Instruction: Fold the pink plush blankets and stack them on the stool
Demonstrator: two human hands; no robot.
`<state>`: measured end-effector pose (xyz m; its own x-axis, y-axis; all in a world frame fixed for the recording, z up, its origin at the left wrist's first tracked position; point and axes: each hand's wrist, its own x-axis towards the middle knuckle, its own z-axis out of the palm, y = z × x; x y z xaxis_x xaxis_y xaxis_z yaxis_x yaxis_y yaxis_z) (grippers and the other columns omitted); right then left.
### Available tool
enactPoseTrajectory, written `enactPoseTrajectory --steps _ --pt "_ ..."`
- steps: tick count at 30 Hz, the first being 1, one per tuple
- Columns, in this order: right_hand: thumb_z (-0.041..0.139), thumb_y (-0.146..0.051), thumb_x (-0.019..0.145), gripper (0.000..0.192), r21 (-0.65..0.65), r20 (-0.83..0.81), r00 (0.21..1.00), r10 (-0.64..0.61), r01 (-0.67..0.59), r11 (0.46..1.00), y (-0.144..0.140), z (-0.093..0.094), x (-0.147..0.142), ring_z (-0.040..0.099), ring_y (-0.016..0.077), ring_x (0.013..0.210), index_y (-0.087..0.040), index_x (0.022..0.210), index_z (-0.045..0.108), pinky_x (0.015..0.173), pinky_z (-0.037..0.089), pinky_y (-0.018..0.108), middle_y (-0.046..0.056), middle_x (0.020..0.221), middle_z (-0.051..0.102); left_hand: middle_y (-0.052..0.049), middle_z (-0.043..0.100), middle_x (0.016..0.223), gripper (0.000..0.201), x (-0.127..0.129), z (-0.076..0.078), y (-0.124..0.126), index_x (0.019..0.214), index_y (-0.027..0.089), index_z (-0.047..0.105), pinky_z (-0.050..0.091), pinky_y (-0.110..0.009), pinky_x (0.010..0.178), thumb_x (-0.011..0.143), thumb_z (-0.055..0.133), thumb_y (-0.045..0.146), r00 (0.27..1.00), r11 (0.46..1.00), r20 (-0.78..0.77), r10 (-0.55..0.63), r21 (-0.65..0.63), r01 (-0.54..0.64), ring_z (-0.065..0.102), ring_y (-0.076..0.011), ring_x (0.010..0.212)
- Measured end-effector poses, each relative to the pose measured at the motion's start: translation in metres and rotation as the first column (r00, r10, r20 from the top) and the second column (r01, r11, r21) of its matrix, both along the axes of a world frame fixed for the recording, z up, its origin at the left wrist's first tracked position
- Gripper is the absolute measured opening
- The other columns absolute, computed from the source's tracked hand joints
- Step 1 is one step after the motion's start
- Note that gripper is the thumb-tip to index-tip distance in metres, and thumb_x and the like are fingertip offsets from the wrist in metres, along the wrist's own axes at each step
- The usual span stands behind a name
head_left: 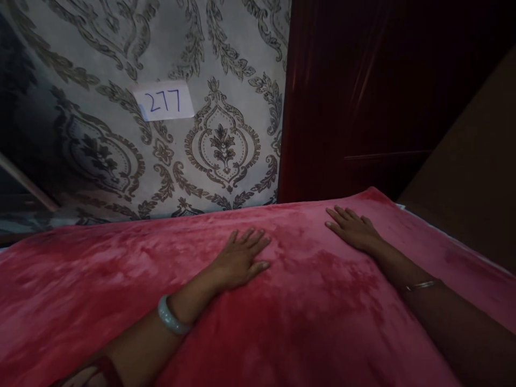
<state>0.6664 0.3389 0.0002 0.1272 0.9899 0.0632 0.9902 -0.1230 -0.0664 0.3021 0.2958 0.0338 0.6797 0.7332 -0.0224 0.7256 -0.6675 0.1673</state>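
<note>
Two flat hands on a red blanket

The left hand and the right hand lie open, fingers spread, holding nothing, near the far edge of the soft red blanket. A paper tag hangs on the patterned wall behind.

Both hands lie flat on the blanket, left hand left of right hand, wall behind.
</note>
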Motion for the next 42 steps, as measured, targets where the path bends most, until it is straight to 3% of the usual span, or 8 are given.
enactPoseTrajectory --steps 10,16,21,25,28,31,35,42 --pt "0.022 -0.062 0.098 0.067 0.007 0.000 1.000 0.007 -0.007 1.000 -0.002 0.003 -0.003 0.023 0.0337 0.151 -0.032 0.157 0.031 0.116 0.028 0.062 0.003 0.165 0.025 -0.023 0.019 0.163 0.086 -0.002 -0.001 0.012 0.157 0.008 0.027 0.012 -0.061 0.121 0.095 0.032 0.067 0.895 0.896 -0.095 0.437 0.134 -0.423 0.011 -0.0376 0.153" --pt "0.023 -0.060 0.098 0.067 0.013 -0.006 1.000 0.017 -0.017 1.000 0.000 0.003 0.003 0.026 0.0353 0.149 -0.030 0.157 0.031 0.114 0.029 0.065 0.005 0.164 0.027 -0.017 0.020 0.165 0.082 -0.005 -0.004 0.013 0.158 0.012 0.025 0.007 -0.059 0.123 0.096 0.033 0.065 0.966 0.964 -0.037 0.256 0.085 -0.252 0.011 -0.0314 0.154" --pt "0.029 -0.055 0.098 0.067 0.086 -0.062 0.987 0.152 -0.146 0.986 -0.022 0.035 -0.035 0.024 0.0336 0.151 -0.023 0.158 0.029 0.116 0.025 0.064 0.012 0.164 0.025 -0.018 0.024 0.163 0.075 -0.005 -0.003 0.016 0.157 0.016 0.029 0.010 -0.064 0.120 0.097 0.037 0.061 0.965 0.961 0.006 0.262 0.096 -0.261 0.017 -0.0328 0.153" --pt "0.033 -0.059 0.099 0.065 0.068 -0.146 0.778 0.612 -0.609 0.790 -0.055 0.041 -0.106 0.021 0.0280 0.152 -0.028 0.156 0.035 0.123 0.015 0.053 0.005 0.165 0.024 -0.010 0.021 0.165 0.070 -0.008 -0.006 0.018 0.158 0.026 0.025 0.006 -0.063 0.121 0.097 0.035 0.060 0.992 0.989 0.023 0.127 0.079 -0.128 0.012 -0.0296 0.154" --pt "0.033 -0.064 0.098 0.069 -0.025 -0.219 0.693 0.687 -0.708 0.706 -0.058 0.028 -0.127 0.012 0.0262 0.154 -0.030 0.158 0.026 0.124 0.009 0.053 0.004 0.166 0.019 -0.011 0.022 0.165 0.068 -0.008 -0.007 0.019 0.157 0.025 0.028 0.008 -0.064 0.120 0.098 0.035 0.058 0.987 0.984 0.019 0.156 0.078 -0.157 0.014 -0.0300 0.153" --pt "0.030 -0.060 0.100 0.065 -0.078 -0.167 0.829 0.534 -0.551 0.831 -0.037 0.020 -0.097 0.009 0.0264 0.154 -0.032 0.159 0.025 0.123 0.010 0.056 0.003 0.167 0.014 -0.012 0.022 0.165 0.067 -0.006 -0.006 0.018 0.156 0.025 0.032 0.011 -0.065 0.119 0.097 0.036 0.058 0.980 0.976 0.011 0.198 0.088 -0.198 0.016 -0.0324 0.153" --pt "0.024 -0.055 0.100 0.063 -0.095 -0.040 0.990 0.137 -0.140 0.986 -0.009 0.017 -0.008 0.012 0.0293 0.153 -0.032 0.159 0.024 0.120 0.018 0.060 0.003 0.166 0.015 -0.011 0.019 0.165 0.067 -0.005 -0.003 0.017 0.156 0.024 0.030 0.010 -0.064 0.120 0.098 0.034 0.057 0.978 0.975 -0.028 0.209 0.080 -0.206 0.015 -0.0319 0.153" --pt "0.017 -0.057 0.099 0.066 -0.036 -0.005 0.964 -0.267 0.266 0.963 -0.014 0.000 0.099 0.025 0.0330 0.150 -0.030 0.158 0.029 0.114 0.031 0.063 0.006 0.165 0.023 -0.012 0.023 0.164 0.069 -0.005 -0.002 0.018 0.156 0.020 0.032 0.012 -0.064 0.120 0.097 0.035 0.056 0.977 0.973 -0.018 0.214 0.088 -0.212 0.016 -0.0316 0.153"
